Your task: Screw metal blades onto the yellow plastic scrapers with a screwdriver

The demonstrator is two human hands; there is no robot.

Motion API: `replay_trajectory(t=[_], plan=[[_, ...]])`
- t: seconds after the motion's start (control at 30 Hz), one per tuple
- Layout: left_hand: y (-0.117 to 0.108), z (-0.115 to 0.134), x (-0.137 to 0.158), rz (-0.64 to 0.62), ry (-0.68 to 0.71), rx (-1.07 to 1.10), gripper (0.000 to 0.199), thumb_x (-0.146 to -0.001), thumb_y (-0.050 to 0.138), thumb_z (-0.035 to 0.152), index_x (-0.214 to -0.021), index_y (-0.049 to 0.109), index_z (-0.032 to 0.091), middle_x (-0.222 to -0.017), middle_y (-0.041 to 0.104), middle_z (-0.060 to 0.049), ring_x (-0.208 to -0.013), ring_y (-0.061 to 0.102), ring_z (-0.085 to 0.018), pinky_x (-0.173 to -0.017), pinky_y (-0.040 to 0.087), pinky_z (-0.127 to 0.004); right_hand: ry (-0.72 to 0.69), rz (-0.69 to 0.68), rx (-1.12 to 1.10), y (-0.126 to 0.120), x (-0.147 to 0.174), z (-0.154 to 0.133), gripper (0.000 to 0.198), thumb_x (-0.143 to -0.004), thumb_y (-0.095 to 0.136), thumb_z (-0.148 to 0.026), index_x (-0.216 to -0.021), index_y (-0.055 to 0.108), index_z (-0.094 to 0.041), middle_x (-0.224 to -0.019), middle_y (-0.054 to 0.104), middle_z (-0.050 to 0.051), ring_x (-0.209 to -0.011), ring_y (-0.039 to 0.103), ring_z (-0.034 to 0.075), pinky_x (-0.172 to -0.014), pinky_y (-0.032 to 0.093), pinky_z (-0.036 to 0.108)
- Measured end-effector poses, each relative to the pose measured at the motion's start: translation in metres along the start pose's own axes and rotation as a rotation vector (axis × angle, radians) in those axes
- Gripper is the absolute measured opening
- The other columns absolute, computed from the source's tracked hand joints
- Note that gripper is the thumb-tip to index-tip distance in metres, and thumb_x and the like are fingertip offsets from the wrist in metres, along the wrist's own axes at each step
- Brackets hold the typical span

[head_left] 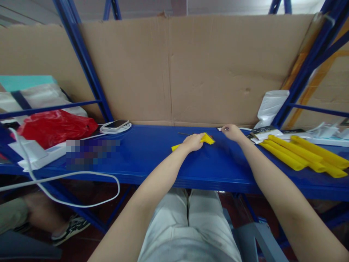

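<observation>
My left hand [194,142] is closed around a yellow scraper [208,138] over the middle of the blue shelf. Its flared head with a thin dark edge points right, and the end of its handle shows on the left of the hand. A thin dark rod lies just behind this hand. Farther back and to the right, my right hand [230,131] has its fingers pinched together. A small whitish and dark piece shows at the fingertips, too small to name.
Several yellow sleeve-like pieces [297,156] lie at right beside black-and-white cards [265,133] and a white plastic pouch [271,107]. At left are a phone [117,124] on coiled cable, a red bag [57,127] and a white power strip [51,154]. Cardboard [169,72] backs the blue shelf [152,156].
</observation>
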State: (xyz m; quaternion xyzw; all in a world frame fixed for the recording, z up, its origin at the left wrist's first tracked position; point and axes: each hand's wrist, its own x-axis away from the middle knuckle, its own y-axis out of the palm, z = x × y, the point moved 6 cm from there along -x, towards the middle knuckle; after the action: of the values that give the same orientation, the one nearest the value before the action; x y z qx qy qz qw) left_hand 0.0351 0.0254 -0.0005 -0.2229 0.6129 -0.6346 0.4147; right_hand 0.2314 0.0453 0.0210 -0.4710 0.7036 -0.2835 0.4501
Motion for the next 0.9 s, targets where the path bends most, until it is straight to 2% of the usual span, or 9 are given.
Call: replay_trajectory(t=[0.1,0.23,0.43,0.67,0.9], plan=[[0.000,0.000,0.000,-0.005,0.000,0.003,0.056,-0.089,0.050,0.024,-0.145,0.046,0.020,-0.130,0.065,-0.012,-0.118,0.062,-0.028,-0.098,0.049,-0.039,0.155,0.052,0.201,-0.014,-0.003,0.032,0.037,-0.083,0.050,-0.013,-0.112,0.073,-0.017,-0.119,0.068,0.017,-0.118,0.058,0.033,-0.097,0.045,0.047],[-0.001,0.000,0.001,-0.004,-0.013,0.002,0.055,-0.090,0.049,0.025,-0.144,0.047,0.021,-0.129,0.065,-0.011,-0.117,0.062,-0.028,-0.098,0.049,-0.039,0.280,-0.032,0.323,-0.012,-0.001,0.057,0.048,-0.079,0.054,-0.011,-0.122,0.070,-0.025,-0.126,0.064,0.015,-0.122,0.055,0.036,-0.097,0.044,0.056],[-0.002,0.002,0.002,-0.001,0.006,-0.016,0.055,-0.090,0.048,0.022,-0.145,0.046,0.024,-0.130,0.065,-0.009,-0.119,0.062,-0.025,-0.099,0.048,-0.037,0.248,-0.190,0.388,0.003,0.003,0.054,0.053,-0.081,0.053,-0.013,-0.131,0.063,-0.027,-0.136,0.057,0.016,-0.129,0.048,0.038,-0.099,0.041,0.061],[-0.002,0.002,0.001,-0.004,-0.003,-0.038,0.053,-0.090,0.047,0.023,-0.143,0.048,0.024,-0.131,0.065,-0.007,-0.119,0.062,-0.025,-0.099,0.049,-0.037,0.217,-0.222,0.398,0.008,0.005,0.046,0.043,-0.087,0.048,-0.019,-0.125,0.067,-0.026,-0.136,0.057,0.014,-0.130,0.046,0.036,-0.103,0.038,0.059],[-0.003,0.002,0.002,-0.010,-0.015,-0.043,0.053,-0.090,0.047,0.023,-0.143,0.047,0.024,-0.129,0.066,-0.007,-0.118,0.062,-0.025,-0.098,0.049,-0.037,0.160,-0.201,0.460,0.013,0.002,0.041,0.033,-0.088,0.046,-0.016,-0.112,0.068,-0.019,-0.126,0.060,0.016,-0.125,0.050,0.032,-0.100,0.042,0.051]])
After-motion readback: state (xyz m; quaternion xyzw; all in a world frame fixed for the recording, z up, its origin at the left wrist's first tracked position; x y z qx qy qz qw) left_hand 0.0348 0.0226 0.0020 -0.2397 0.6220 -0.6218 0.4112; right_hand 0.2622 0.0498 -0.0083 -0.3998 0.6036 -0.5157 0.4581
